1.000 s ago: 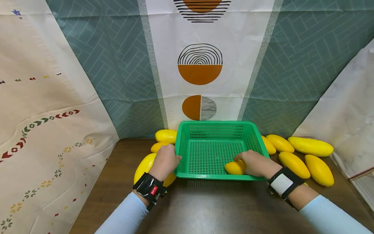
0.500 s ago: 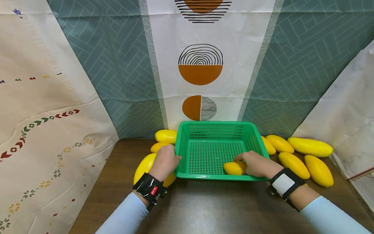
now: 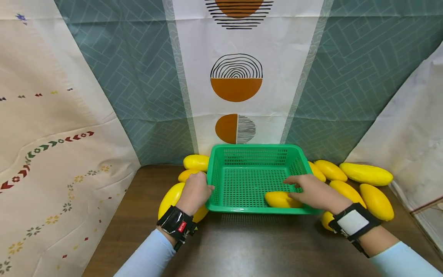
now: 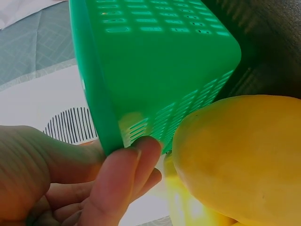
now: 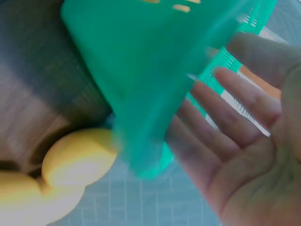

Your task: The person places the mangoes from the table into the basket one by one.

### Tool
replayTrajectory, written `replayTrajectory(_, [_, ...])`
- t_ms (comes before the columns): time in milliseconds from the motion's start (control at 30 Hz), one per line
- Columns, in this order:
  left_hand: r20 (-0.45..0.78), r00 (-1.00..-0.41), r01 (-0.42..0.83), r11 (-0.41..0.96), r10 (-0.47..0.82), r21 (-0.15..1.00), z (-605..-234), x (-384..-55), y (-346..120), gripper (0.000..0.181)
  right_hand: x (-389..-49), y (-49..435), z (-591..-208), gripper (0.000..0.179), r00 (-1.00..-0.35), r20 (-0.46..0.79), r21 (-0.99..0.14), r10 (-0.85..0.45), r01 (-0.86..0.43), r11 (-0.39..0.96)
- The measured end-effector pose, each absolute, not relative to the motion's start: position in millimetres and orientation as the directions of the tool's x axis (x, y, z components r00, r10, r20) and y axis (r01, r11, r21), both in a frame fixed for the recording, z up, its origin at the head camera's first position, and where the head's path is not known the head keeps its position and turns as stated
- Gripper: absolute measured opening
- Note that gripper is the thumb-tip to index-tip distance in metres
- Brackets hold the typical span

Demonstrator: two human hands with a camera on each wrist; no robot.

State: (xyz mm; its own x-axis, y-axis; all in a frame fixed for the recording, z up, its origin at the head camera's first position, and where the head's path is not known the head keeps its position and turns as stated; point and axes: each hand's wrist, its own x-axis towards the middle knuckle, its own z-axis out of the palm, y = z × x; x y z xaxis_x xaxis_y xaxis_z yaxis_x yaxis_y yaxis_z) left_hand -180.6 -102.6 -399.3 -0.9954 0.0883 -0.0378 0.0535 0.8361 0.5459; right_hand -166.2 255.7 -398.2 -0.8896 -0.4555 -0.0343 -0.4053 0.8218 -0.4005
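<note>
A green perforated plastic basket (image 3: 252, 210) stands in the middle of the table. At its left rim my left hand (image 3: 194, 194) pinches the edge between thumb and fingers, clearly seen in the left wrist view on the green wall (image 4: 155, 61). Inside, at the front right corner, lies a yellow mango (image 3: 278, 199). Above that corner is my right hand (image 3: 316, 192), fingers extended and spread, thumb overlapping the mango's right end in the head view. The right wrist view, somewhat blurred, shows the palm (image 5: 240, 165) with nothing held and the fingers over the basket's rim.
Left of the basket lie several yellow fruits, among them a large one (image 3: 170, 198), partly behind my left hand. More mangoes (image 3: 377, 202) and a long yellow fruit (image 3: 367, 174) are on the right. Patterned cloth (image 3: 149, 96) hangs behind the brown table (image 3: 249, 246).
My right hand has let go of the mango, opened its fingers and drawn to the right. The mango stays in the basket. My left hand keeps its place on the rim.
</note>
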Motion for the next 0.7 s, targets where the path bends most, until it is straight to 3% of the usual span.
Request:
replayTrajectory(233, [-0.045, -0.996, 0.042, 0.832, 0.080, 0.553, -399.9, -180.3, -104.0, 0.024, -143.0, 298.2, -389.1, 0.049, -0.936, 0.150, -0.325, -0.318, -0.351, 0.878])
replayTrajectory(533, [-0.011, -0.995, 0.072, 0.828, 0.095, 0.557, -398.0, -182.6, -104.2, 0.023, -113.7, 344.9, -406.1, 0.078, -0.972, 0.004, -0.359, -0.237, -0.223, 0.906])
replayTrajectory(700, [-0.034, -0.995, 0.059, 0.829, 0.093, 0.556, -399.6, -182.6, -103.1, 0.024, -104.8, 358.1, -420.3, 0.088, -0.965, -0.025, -0.388, -0.262, -0.232, 0.892])
